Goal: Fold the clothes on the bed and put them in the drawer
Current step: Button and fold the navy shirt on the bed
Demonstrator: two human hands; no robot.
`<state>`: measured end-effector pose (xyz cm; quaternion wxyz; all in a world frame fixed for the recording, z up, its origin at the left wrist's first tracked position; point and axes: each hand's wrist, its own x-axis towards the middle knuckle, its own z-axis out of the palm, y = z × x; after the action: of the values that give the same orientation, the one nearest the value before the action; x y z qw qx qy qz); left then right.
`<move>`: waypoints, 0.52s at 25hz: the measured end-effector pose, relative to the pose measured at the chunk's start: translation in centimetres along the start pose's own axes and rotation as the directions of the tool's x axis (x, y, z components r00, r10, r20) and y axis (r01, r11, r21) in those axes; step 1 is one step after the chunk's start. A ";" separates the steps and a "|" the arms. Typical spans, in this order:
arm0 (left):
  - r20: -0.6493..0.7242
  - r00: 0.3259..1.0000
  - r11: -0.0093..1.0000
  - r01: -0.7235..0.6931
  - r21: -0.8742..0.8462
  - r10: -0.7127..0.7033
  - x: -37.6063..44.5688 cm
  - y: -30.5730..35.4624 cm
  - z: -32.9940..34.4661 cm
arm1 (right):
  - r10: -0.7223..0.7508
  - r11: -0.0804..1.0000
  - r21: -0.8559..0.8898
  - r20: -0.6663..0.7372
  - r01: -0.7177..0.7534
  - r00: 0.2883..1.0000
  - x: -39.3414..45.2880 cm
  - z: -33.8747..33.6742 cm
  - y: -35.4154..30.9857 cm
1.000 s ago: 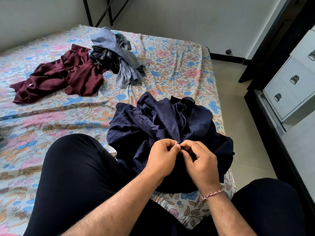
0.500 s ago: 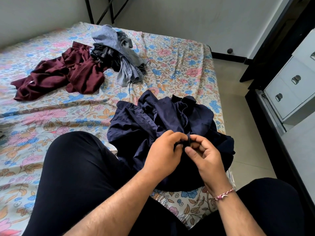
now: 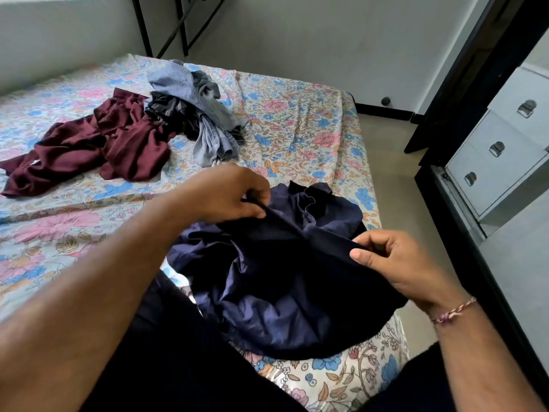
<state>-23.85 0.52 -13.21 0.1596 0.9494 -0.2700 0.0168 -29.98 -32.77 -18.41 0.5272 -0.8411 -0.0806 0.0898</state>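
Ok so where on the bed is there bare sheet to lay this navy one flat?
Bare sheet lies between the grey clothes pile and the bed's right edge, and left of the navy garment, below the maroon garment. The far left is crowded.
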 end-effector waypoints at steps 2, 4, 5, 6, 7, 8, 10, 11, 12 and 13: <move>0.032 0.999 0.980 -0.035 -0.194 0.042 1.2 -1.6 -1.2 | 0.039 0.998 -0.040 -0.018 -0.040 0.999 1.8 -1.8 -0.7; -0.025 0.998 0.960 -0.056 -0.276 0.051 3.5 -2.6 -2.5 | 0.076 0.997 -0.026 -0.010 -0.076 0.997 4.0 -3.9 -2.4; -0.092 0.995 0.960 -0.059 -0.275 0.035 5.2 -2.9 -3.4 | 0.071 0.997 0.016 0.001 -0.071 0.997 5.4 -5.0 -3.6; -0.190 0.982 0.965 -0.058 -0.256 0.008 6.9 -3.0 -4.5 | 0.034 0.999 0.043 -0.063 -0.031 0.997 7.0 -6.1 -5.0; -0.324 0.946 0.972 -0.059 -0.226 -0.018 8.4 -2.7 -5.8 | -0.049 0.999 0.009 -0.204 0.052 0.978 8.6 -7.2 -6.8; -0.483 0.875 0.980 -0.068 -0.188 -0.031 9.7 -2.1 -7.0 | -0.180 0.983 -0.104 -0.386 0.151 0.905 10.1 -8.4 -8.5; -0.759 0.651 0.994 -0.093 -0.051 0.022 10.6 -0.3 -7.9 | -0.530 0.843 -0.473 -0.656 0.255 0.537 11.5 -9.3 -11.4; -0.828 0.556 0.995 -0.100 0.023 0.075 10.2 0.9 -7.3 | -0.680 0.730 -0.637 -0.638 0.247 0.363 11.2 -8.7 -12.0; -0.854 0.509 0.993 -0.099 0.066 0.108 9.2 2.1 -5.9 | -0.782 0.617 -0.752 -0.551 0.233 0.291 10.4 -7.5 -12.0; -0.852 0.511 0.993 -0.092 0.075 0.112 7.9 2.8 -3.9 | -0.817 0.548 -0.812 -0.468 0.202 0.336 9.5 -6.1 -10.9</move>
<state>-18.37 -4.50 -7.72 0.2606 0.8028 -0.2119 0.4927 -19.73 -31.17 -6.61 0.1833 -0.8174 -0.1321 -0.5299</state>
